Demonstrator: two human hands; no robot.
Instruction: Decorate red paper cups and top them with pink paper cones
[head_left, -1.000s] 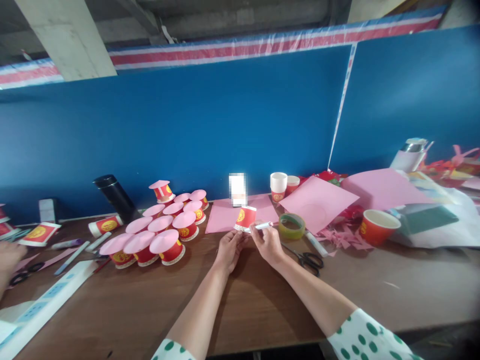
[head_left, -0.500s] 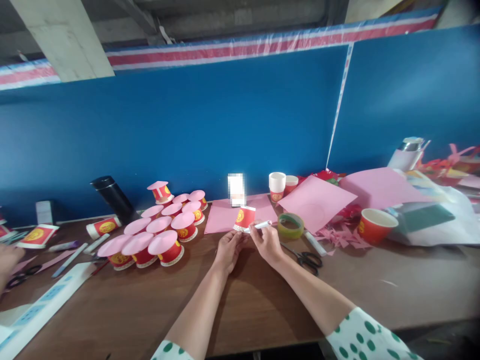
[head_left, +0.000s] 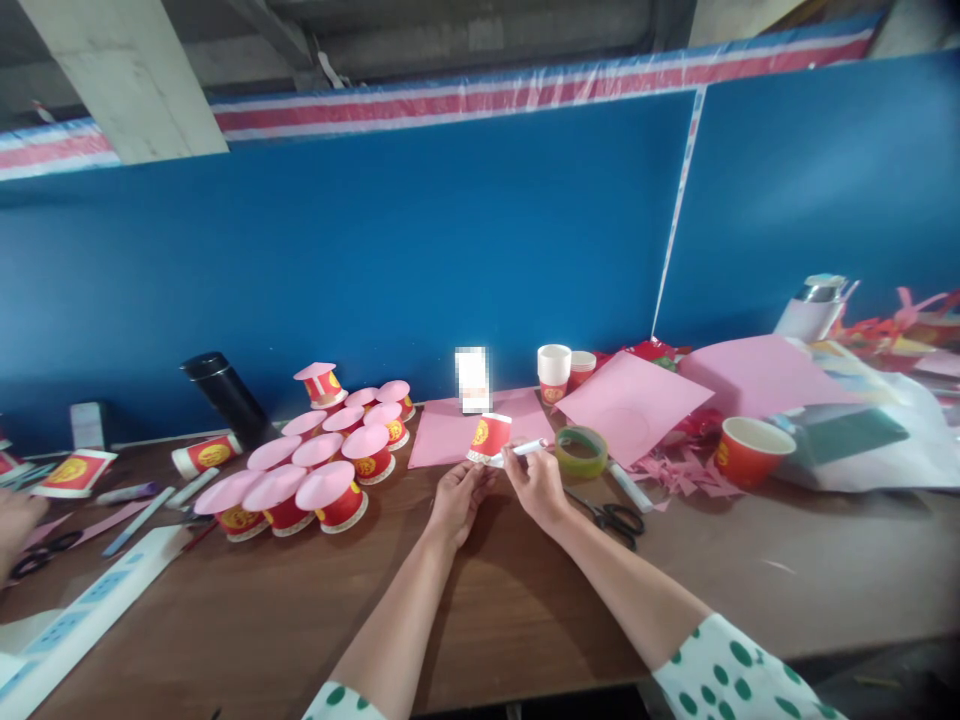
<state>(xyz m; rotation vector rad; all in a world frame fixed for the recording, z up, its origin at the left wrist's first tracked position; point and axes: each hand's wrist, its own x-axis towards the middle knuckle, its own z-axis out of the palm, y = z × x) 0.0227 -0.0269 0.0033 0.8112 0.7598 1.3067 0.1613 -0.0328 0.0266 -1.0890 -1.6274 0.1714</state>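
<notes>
In the middle of the table, a red paper cup piece (head_left: 490, 436) with a yellow emblem and a white lower rim stands up from my left hand (head_left: 456, 500), whose fingers are closed on its bottom edge. My right hand (head_left: 537, 486) is wrapped round a white pen (head_left: 527, 448), its tip end by the cup's lower rim. Behind them lie pink sheets (head_left: 442, 432). Several red cups with pink paper discs on top (head_left: 333, 490) stand in rows to the left of my hands.
Green tape roll (head_left: 581, 452), black scissors (head_left: 621, 520), an upright red cup (head_left: 754, 450) and pink paper (head_left: 636, 405) lie right. On the left are a black bottle (head_left: 229, 398), a white power strip (head_left: 94, 610) and another person's hand (head_left: 19, 525). A blue partition (head_left: 450, 230) rises behind.
My right hand and the pen have shifted very slightly to the right. My left hand and the cup piece look the same as before.
</notes>
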